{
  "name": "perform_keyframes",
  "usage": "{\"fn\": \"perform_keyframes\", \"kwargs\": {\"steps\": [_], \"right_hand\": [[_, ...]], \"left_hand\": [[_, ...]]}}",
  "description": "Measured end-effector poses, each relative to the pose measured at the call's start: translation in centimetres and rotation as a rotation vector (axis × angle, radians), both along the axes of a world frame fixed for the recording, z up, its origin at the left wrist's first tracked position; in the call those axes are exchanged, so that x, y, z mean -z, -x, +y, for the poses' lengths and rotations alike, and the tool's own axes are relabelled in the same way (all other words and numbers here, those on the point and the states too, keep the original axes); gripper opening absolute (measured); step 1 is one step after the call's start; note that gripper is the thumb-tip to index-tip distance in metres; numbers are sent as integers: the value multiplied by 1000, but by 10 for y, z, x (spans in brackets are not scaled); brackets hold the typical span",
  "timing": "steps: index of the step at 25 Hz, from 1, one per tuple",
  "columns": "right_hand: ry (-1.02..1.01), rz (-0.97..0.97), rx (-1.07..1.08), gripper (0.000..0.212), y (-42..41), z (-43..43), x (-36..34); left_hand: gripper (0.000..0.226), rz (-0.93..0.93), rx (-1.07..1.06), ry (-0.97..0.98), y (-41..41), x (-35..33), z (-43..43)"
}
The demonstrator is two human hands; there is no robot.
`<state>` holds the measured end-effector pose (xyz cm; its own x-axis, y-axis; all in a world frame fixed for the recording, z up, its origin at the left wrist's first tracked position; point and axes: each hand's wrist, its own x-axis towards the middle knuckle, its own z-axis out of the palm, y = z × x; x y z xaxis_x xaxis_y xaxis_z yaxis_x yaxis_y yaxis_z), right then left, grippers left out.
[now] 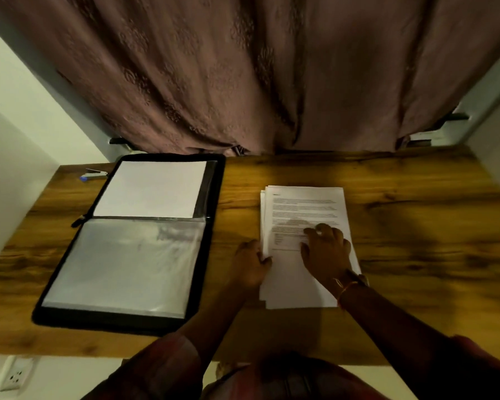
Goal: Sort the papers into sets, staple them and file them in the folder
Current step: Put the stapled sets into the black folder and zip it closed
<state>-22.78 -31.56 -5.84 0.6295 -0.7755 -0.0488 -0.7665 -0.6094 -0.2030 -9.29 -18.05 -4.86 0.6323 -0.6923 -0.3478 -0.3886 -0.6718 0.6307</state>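
Papers (306, 209) on worktop (416, 226), open folder (127, 241) at 9 o'clock.
Left grip (250, 262) pinches their edge; right grip (326, 249) flat, pressing on top.

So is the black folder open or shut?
Open. The black zip folder lies spread flat, both inside halves showing, a white sheet on the far half.

The folder (218, 180) is lying open on the left part of the table (416, 226), w/ a loose sheet (150, 189) sitting in its far half & the stapler (94, 174) lying just off its far-left corner. Right of the folder, apart from it, the paper stack (306, 203) is resting on the table, w/ the left hand (250, 262) gripping the folder-side edge & the right hand (326, 249) pressing on top. The curtain (257, 76) is hanging behind the folder, past the table's back edge.
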Motion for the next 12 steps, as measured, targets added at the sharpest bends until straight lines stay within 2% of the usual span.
{"fn": "perform_keyframes", "kwargs": {"steps": [3,7,12], "right_hand": [[7,-3,-83,48,14,-3,9],[28,-39,-116,46,16,-1,15],[66,-93,-153,47,19,-4,20]], "left_hand": [[41,34,-140,31,11,5,-9],[28,127,-303,97,14,-3,-14],[18,154,-379,170,12,-2,-14]]}}
